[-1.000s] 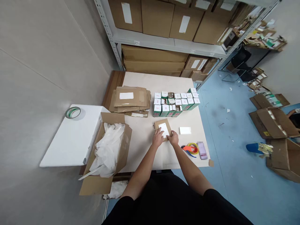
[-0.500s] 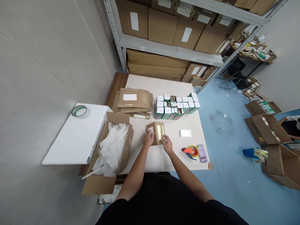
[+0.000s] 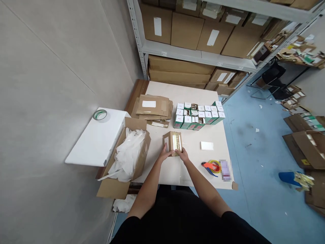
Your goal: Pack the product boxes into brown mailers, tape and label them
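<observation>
One carton (image 3: 172,142) points its long axis toward the shelf (image 3: 198,55).

Arms (image 3: 151,183) out fwd, L hand (image 3: 164,154) & R hand (image 3: 183,155) gripping, thumbs (image 3: 171,152) twd e/o

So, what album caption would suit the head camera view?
Left hand and right hand hold a taped brown cardboard box near green and white cartons on a pale table.

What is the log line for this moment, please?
left hand: touching small carton | right hand: touching small carton | beyond, rightward: green-white boxes
</observation>
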Demonstrator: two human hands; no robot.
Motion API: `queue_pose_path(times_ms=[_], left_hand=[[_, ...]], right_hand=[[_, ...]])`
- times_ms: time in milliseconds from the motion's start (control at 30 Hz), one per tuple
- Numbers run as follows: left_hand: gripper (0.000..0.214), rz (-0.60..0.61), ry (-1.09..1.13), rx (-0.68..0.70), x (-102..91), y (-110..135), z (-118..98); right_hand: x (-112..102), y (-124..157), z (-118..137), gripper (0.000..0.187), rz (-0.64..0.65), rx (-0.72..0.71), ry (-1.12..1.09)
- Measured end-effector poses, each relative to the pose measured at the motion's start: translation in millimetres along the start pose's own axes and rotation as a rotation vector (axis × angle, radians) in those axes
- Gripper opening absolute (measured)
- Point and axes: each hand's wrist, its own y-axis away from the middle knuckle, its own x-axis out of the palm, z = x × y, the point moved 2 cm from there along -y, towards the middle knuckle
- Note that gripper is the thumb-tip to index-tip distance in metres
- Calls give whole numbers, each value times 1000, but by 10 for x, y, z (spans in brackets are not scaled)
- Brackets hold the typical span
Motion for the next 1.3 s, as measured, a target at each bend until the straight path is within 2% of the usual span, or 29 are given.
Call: queue_pose_path(times_ms=[67,167,267,367,600,700,800,933,1067,1167,1300], left_hand=[[136,31,95,46,34,84,39],[138,68,239,76,180,270,111],[137,34,304,103,395,496,119],[135,0,357,163,634,714,24],[129,-234,297,314,1053,1229,-261],[131,-309,297,357,1143,1507,-348],[131,-361,312,392,1139,1808,-412],[129,-475,342,453,1014,2270,-431],[124,-611,395,504,812,2836,-295],[123,-721,455,558,604,3339,-22],[124,-928,520,602,316,4129,611]], right_hand=[[48,66,6,56,33,22,-24],[-2,162,30,56,39,15,-74],[-211,258,71,57,98,14,-104],[-504,352,154,54,178,-53,-153],[-1040,525,409,57,366,-207,-188],[-1163,646,519,61,450,-254,-160],[-1187,810,659,64,528,-304,-145],[-1029,1098,893,64,633,-401,-118],[-658,1481,1042,65,772,-456,-91],[-243,1895,1013,64,930,-463,-93],[377,2675,759,62,1130,-443,-79]])
